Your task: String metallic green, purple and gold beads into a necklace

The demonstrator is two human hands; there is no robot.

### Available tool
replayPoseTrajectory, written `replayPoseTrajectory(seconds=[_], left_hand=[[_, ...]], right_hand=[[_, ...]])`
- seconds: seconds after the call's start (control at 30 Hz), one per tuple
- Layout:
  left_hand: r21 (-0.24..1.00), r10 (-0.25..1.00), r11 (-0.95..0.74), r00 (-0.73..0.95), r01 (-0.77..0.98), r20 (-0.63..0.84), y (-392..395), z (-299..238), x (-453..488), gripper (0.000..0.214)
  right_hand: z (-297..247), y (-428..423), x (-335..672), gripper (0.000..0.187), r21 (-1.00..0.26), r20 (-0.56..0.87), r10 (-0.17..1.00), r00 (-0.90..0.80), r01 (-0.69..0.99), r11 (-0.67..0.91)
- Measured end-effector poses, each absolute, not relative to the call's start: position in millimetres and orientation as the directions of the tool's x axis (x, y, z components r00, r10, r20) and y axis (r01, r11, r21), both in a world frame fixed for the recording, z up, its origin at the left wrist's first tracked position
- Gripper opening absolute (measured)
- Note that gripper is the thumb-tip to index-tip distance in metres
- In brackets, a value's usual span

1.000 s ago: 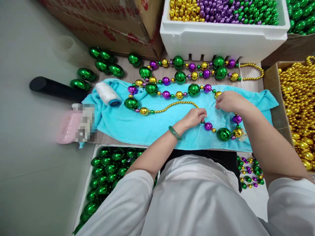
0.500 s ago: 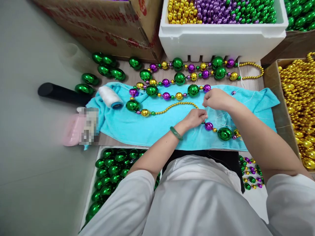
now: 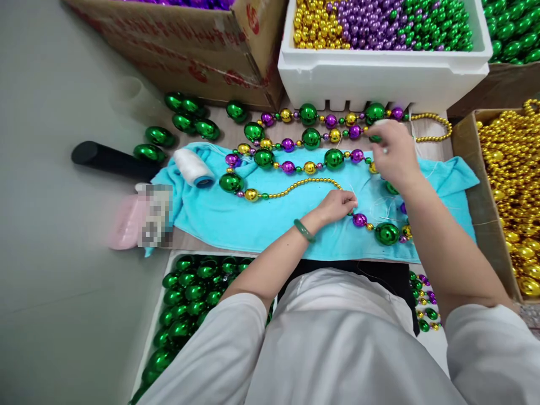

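My left hand [image 3: 337, 203] rests on the turquoise towel [image 3: 261, 216], fingers pinched closed on the bead strand [image 3: 295, 167] where the small gold beads meet a purple bead [image 3: 359, 219]. A jade bangle sits on that wrist. My right hand [image 3: 390, 152] is raised farther back, over the strand's far loops, fingers pinched on something small, possibly thin white thread; I cannot make it out. A large green bead [image 3: 386, 233] lies at the near right end of the strand.
A white foam box [image 3: 379, 73] of gold, purple and green beads stands behind. A carton of gold bead strings [image 3: 512, 185] is at right, a tray of green beads [image 3: 189, 292] at near left. Thread spool [image 3: 193, 167], black tube [image 3: 109, 160], loose green beads [image 3: 185, 118].
My right hand has lifted from the towel beside the left hand and moved back toward the foam box. The left hand has stayed on the strand.
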State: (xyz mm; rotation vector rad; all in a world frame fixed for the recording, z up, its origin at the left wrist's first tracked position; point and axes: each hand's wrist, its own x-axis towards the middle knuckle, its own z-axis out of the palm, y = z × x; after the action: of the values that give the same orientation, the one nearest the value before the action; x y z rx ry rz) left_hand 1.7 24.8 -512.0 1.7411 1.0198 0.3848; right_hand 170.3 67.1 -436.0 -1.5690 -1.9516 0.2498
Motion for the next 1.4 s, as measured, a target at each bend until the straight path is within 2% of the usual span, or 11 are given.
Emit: replayPoseTrajectory(seconds=[0.2,0.3,0.37,0.4,0.43,0.5,0.57,0.8,1.1,1.27,1.4], left_hand=[[0.866,0.789,-0.131,0.58,0.483,-0.203,23,-505,0,0.017],[0.868,0.786,-0.133,0.584,0.479,-0.203,24,-504,0,0.017],[0.867,0.785,-0.136,0.587,0.479,-0.201,24,-506,0,0.018],[0.868,0.784,-0.138,0.588,0.478,-0.199,25,-508,1,0.018],[0.869,0.783,-0.14,0.59,0.475,-0.197,25,-509,1,0.018],[0.873,0.782,-0.146,0.595,0.465,-0.187,25,-512,1,0.018],[0.877,0.781,-0.153,0.599,0.456,-0.175,25,-514,1,0.019],[0.875,0.777,-0.138,0.598,0.465,-0.196,24,-511,0,0.019],[0.88,0.789,-0.1,0.575,0.465,-0.214,26,-507,1,0.019],[0.87,0.763,-0.137,0.61,0.474,-0.212,27,-506,0,0.018],[0.873,0.771,-0.135,0.603,0.469,-0.205,28,-509,-1,0.017]], right_hand=[[-457,26,231,0.015,-0.412,0.586,0.761,0.28,0.911,-0.018],[-447,8,243,0.013,-0.509,0.679,0.553,0.483,0.852,-0.119],[-441,-1,235,0.01,-0.688,0.452,0.627,0.634,0.696,-0.208],[-441,-4,226,0.011,-0.771,0.202,0.75,0.63,0.575,-0.275],[-443,-7,214,0.014,-0.805,-0.102,0.855,0.509,0.463,-0.371],[-454,-7,187,0.02,-0.759,-0.56,0.802,0.206,0.259,-0.597],[-467,-4,163,0.022,-0.74,-0.634,0.758,0.153,0.164,-0.652],[-484,14,152,0.015,-0.777,-0.629,0.77,0.107,-0.117,-0.618],[-498,-9,174,0.026,-0.934,-0.346,0.903,0.256,-0.003,-0.357],[-492,-5,167,0.026,-0.985,-0.138,0.99,0.022,0.099,-0.14],[-488,10,159,0.023,-0.967,-0.214,0.964,-0.159,0.176,-0.186]])
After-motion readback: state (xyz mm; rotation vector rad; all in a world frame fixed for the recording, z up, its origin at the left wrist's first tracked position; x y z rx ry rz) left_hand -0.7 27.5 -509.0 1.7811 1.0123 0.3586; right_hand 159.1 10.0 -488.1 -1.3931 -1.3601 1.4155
